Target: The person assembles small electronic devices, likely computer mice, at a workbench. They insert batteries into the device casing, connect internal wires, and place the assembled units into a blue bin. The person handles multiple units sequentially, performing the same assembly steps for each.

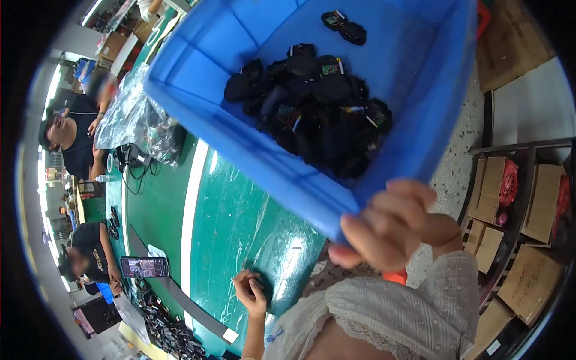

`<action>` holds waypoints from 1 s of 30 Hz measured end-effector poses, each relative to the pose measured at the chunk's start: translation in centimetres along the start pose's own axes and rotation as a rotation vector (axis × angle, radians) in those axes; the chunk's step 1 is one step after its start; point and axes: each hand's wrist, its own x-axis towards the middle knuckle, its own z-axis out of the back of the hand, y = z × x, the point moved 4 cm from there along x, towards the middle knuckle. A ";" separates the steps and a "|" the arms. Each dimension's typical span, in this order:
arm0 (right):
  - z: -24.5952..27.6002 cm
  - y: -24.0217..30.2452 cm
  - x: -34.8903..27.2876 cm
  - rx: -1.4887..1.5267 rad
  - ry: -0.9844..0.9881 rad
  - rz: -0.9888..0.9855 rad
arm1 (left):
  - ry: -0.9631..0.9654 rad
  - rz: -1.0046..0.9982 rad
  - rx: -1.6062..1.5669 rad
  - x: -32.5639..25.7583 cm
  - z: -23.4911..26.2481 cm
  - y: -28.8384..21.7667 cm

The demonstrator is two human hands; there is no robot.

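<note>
A large blue plastic bin (240,144) is tilted toward me above the green table (240,198). My right hand (390,225) grips its near corner, fingers curled over the rim and slightly blurred. Inside lies a heap of black rounded plastic parts (324,90), some showing small green circuit boards and wires. A pair of these parts (344,27) rests apart from the heap, farther back in the bin. My left hand (251,291) is by the table's near edge with curled fingers. Something dark shows at its fingers, but I cannot make out whether it is a part or shadow.
A phone (144,267) stands on the table beside a dark strip (192,306). Many black parts (168,324) are piled at lower left. Clear plastic bags (135,120) lie farther up. Co-workers sit across the table. Cardboard boxes (528,273) fill a rack at right.
</note>
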 end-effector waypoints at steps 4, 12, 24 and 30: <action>-0.6 -0.1 0.0 -0.082 -0.057 0.047 | -0.023 -0.182 0.285 -0.1 -0.6 -0.3; -0.2 -1.5 -0.8 -0.018 -0.179 0.215 | 0.088 -0.337 0.545 -0.2 -0.5 1.4; 0.3 0.1 -0.7 -0.067 -0.259 0.062 | -0.018 -0.184 0.508 -1.0 -0.1 -1.1; -0.3 2.3 -0.4 -0.127 -0.396 -0.074 | -0.201 -0.515 0.420 -2.7 1.2 -2.0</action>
